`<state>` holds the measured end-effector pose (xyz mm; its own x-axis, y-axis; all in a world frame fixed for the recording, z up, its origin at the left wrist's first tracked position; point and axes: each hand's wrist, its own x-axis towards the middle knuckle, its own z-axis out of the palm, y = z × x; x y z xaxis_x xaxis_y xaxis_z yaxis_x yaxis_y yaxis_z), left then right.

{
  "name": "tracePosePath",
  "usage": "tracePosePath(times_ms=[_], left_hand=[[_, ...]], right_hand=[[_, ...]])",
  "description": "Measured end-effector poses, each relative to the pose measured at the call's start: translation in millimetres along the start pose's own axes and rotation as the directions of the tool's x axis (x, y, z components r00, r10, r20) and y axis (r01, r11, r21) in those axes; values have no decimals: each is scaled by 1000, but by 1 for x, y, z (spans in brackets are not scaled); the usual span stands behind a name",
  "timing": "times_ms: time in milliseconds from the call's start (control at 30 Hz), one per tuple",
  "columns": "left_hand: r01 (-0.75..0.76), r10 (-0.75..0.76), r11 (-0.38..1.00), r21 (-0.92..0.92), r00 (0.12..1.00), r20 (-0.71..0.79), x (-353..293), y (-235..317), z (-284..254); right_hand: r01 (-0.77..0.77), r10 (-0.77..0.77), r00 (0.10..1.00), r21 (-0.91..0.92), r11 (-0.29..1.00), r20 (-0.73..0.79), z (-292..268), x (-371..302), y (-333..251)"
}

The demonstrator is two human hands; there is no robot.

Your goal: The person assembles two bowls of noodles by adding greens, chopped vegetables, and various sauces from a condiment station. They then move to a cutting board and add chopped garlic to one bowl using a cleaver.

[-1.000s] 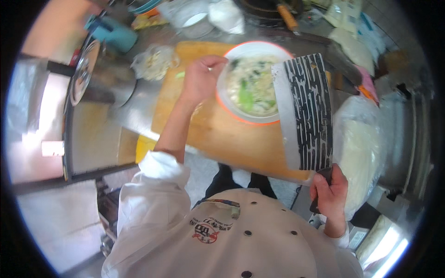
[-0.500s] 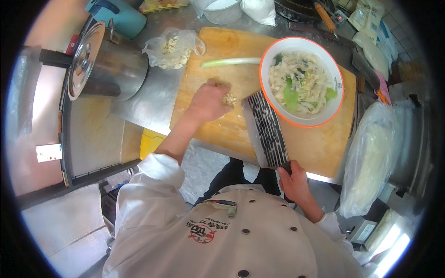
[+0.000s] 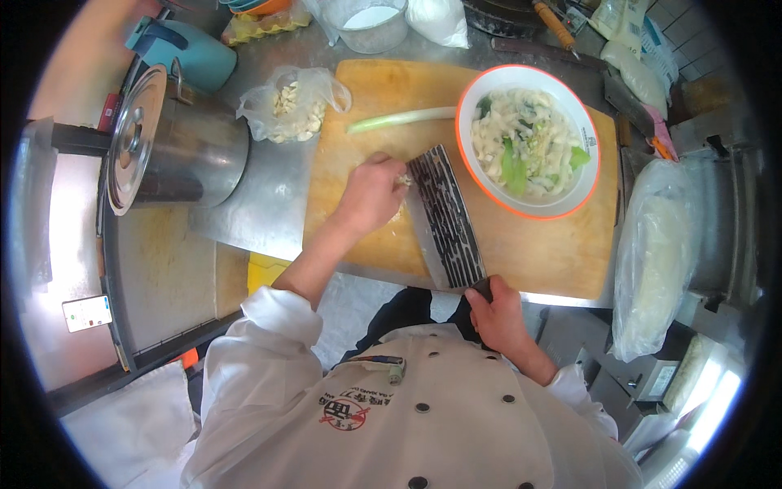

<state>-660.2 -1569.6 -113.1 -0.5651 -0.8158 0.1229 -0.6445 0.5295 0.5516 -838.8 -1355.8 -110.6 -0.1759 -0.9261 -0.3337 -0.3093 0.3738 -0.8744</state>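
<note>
My right hand grips the handle of a dark patterned cleaver, whose blade lies over the wooden cutting board. My left hand rests on the board with its fingers curled over small pale food pieces right beside the blade. A white bowl with an orange rim, full of chopped white and green vegetables, sits on the board to the right. A long pale green scallion stalk lies across the board's far side.
A lidded steel pot stands at the left, with a plastic bag of pale pieces beside it. A large clear bag of white material sits at the right. A teal jug and a white container stand behind.
The cleaver came off the bowl, where it was held up flat, and down onto the board. My left hand left the bowl's rim and now sits by the blade.
</note>
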Motion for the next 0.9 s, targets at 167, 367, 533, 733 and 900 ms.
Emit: tracePosePath(times_ms=[167,367,533,733,900], left_hand=[[14,-23,997,-79,994,-108,0,10,-6],[81,-119,970,-229,981,-156,13,61,-27],[-218,96,912,-348,937,-335,68,131,-5],[-41,31,994,-99,994,-100,114,143,38],[-29,-3,992,-126,969,-245,124,149,29]], right_hand=[[-6,5,1000,-27,1000,-19,4,-4,-8],[50,-50,993,5,999,-108,-25,-28,-35],[27,-11,962,55,998,-273,-91,-48,-52],[-72,86,922,51,996,-378,-168,-48,-29],[-91,159,951,253,963,-265,-198,-38,-15]])
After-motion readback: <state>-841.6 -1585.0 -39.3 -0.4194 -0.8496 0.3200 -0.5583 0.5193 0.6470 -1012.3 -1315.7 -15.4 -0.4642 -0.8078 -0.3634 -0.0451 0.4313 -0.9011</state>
